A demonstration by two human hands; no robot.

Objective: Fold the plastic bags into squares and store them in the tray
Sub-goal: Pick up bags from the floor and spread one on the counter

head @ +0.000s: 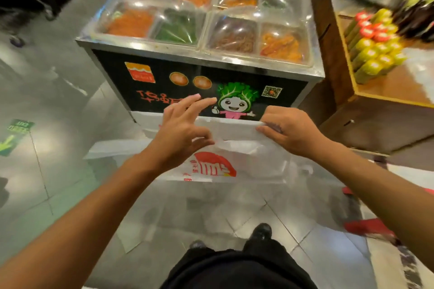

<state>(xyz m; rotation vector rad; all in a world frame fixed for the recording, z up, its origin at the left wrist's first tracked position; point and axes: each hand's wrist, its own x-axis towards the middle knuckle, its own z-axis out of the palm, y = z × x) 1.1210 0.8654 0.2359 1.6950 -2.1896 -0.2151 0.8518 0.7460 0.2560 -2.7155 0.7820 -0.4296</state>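
Head view — we see the white plastic bag [237,148] with a red logo held in the air before the food counter [199,84]. Our right hand [291,131] pinches its top edge; our left hand [180,131] hovers beside it, fingers loosely spread, gripping nothing.

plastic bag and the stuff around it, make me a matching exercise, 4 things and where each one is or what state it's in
Things
1. plastic bag
2. left hand
3. right hand
4. bottles with red and yellow caps

Places or states
A. stacked on the wooden shelf at the far right
B. pinches the top right edge of the white film
C. held up in front of the black cabinet, red logo showing
D. fingers spread, thumb and one finger at the film's left side

Pairs: 1-C, 2-D, 3-B, 4-A
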